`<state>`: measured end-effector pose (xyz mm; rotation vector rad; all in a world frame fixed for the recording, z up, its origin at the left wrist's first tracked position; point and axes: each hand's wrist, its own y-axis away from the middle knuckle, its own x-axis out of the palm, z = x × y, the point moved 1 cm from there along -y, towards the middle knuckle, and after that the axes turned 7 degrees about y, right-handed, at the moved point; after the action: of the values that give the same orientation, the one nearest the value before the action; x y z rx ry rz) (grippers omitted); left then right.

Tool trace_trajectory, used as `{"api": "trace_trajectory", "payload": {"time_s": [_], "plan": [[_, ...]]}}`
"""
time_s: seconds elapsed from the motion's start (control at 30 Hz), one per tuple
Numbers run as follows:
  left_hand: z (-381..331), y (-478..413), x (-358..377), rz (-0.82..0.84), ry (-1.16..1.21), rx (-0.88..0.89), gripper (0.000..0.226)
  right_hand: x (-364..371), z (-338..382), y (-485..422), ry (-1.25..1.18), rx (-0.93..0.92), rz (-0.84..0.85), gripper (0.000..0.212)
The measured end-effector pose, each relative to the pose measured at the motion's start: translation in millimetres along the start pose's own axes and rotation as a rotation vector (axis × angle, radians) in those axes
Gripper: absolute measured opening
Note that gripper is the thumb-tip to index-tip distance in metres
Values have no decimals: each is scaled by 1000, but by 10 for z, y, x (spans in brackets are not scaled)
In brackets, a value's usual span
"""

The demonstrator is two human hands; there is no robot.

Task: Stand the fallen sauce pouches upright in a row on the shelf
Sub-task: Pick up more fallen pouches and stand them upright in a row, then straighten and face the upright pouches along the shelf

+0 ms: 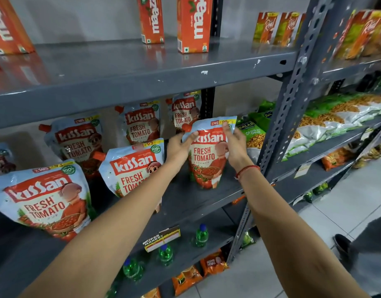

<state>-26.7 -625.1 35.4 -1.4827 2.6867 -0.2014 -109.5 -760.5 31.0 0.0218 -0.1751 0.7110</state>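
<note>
Item: ketchup pouch point(206, 155), centre of frame, long axis near vertical, base on grey shelf point(185, 196). Left hand point(179, 147) and right hand point(235, 145) pinch its 2 upper corners, equally near. Second pouch point(132, 168) stands left, apart.

Bare forearms; red thread point(247, 169), R wrist

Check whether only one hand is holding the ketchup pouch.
No, both the left hand and right hand grip the ketchup pouch near its top.
</note>
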Motion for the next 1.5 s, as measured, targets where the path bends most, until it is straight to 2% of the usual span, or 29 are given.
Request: {"api": "trace_trajectory", "payload": {"time_s": [0.17, 0.27, 0.37, 0.47, 0.6, 0.7, 0.77, 0.97, 1.1, 1.27, 1.5], "plan": [[4, -25, -31, -24, 67, 40, 25, -53, 180, -172, 40, -118, 68, 6], [69, 18, 2, 17, 129, -5, 14, -135, 80, -238, 97, -102, 109, 8], [126, 81, 26, 34, 222, -51, 13, -195, -43, -249, 88, -87, 131, 10], [169, 128, 28, 37, 279, -96, 24, -201, -75, -219, 55, -65, 141, 15], [469, 272, -2, 121, 89, -177, 37, -288, -382, -98, 211, 78, 176, 51], [835, 367, 2, 195, -101, -276, 66, -367, -728, 46, 348, 166, 366, 52], [999, 412, 48, 217, -217, -294, 76, -389, -856, 98, 385, 168, 411, 50], [1097, 334, 213, 141, -380, -197, 75, -473, -861, -32, 458, 146, 429, 46], [1108, 323, 373, 143, -399, -172, 77, -619, -920, -73, 464, 122, 383, 56], [1165, 395, 424, 137, -377, -180, 79, -707, -981, 55, 425, 91, 310, 47], [1193, 516, 513, 91, -396, -188, 78, -791, -1026, 161, 399, 73, 296, 50]]}}
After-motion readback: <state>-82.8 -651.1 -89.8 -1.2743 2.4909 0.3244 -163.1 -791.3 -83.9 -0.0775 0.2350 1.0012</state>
